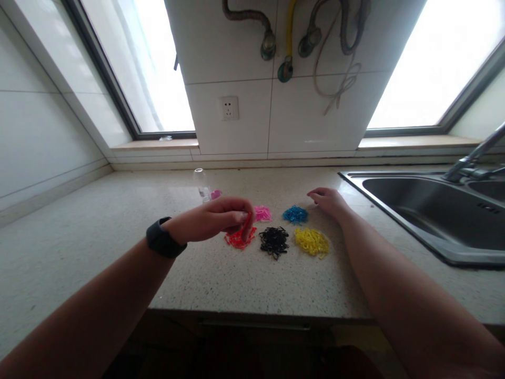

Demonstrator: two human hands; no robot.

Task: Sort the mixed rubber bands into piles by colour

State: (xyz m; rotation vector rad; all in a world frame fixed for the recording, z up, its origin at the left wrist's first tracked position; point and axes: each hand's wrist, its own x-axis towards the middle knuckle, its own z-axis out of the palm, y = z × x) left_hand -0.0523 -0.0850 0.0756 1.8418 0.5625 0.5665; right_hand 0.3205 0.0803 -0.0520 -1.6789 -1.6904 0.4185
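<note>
Your left hand [216, 217] pinches a red piece [249, 216] mid-frame; slack fingertips could drop it among black ones [274, 241]. Right hand [329, 200]: can't tell.

Single head view: hands are being looked at from the wearer's head, above and behind them, wide angle, forward and tilted down. Left hand [221, 218] and right hand [327, 201] are being framed around mid-picture, at middle range; left forearm [102, 295] and right forearm [402, 284] are being seen closer in, from the lower corners. Countertop [236, 284] is being viewed obliquely under and around the hands. Wall [232, 58] is being faced roughly square-on beyond them; sink [426, 210] is being cropped, right of the right hand.
</note>
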